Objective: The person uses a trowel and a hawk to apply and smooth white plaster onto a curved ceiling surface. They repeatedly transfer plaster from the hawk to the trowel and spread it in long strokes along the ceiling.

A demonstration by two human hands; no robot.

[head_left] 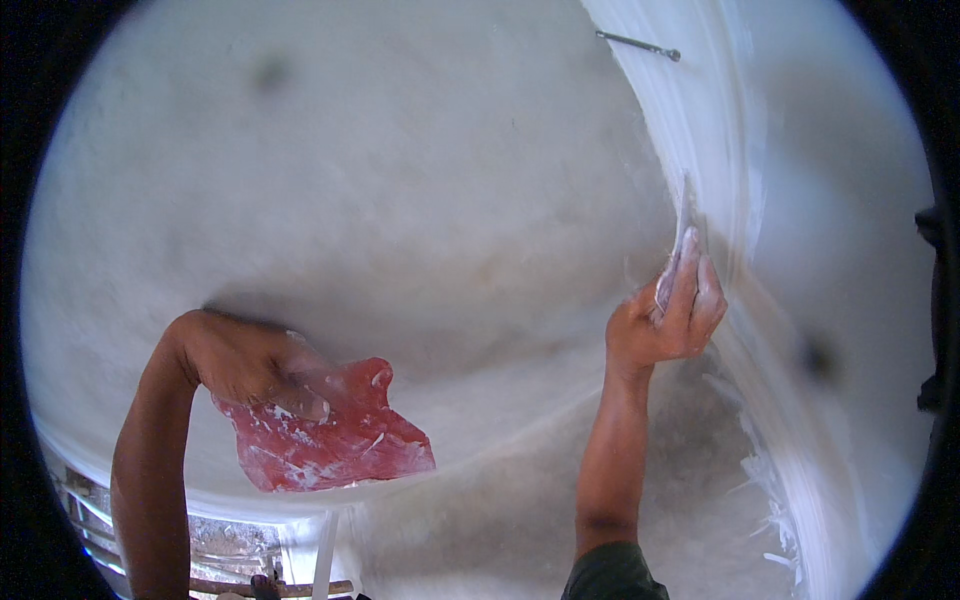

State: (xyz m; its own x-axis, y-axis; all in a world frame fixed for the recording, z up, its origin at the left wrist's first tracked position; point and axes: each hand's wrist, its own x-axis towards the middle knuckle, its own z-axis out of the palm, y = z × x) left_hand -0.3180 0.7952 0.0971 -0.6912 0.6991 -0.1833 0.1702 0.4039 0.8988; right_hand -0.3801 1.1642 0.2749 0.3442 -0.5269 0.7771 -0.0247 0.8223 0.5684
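Note:
My left hand [260, 370] is closed on a red sheet-like piece [345, 435] with an uneven edge, smeared with white paste. Some of that paste is also on the fingers. Gripped in my right hand [680, 315] is a thin flat scraper [683, 205], seen nearly edge-on, its tip at the border of a white coated band [740, 200]. White paste covers the fingers of this hand. Whether the scraper's edge touches the surface is hard to tell. The band runs along the seam between a large greyish surface [430, 180] and a smooth white one [840, 190].
A slim metal rod [638, 46] sticks out from the band near the top. Loose white flakes or strips [775, 520] hang along the band's lower edge. At the lower left, beyond the rim of the grey surface, are bars and a brown pole [300, 588].

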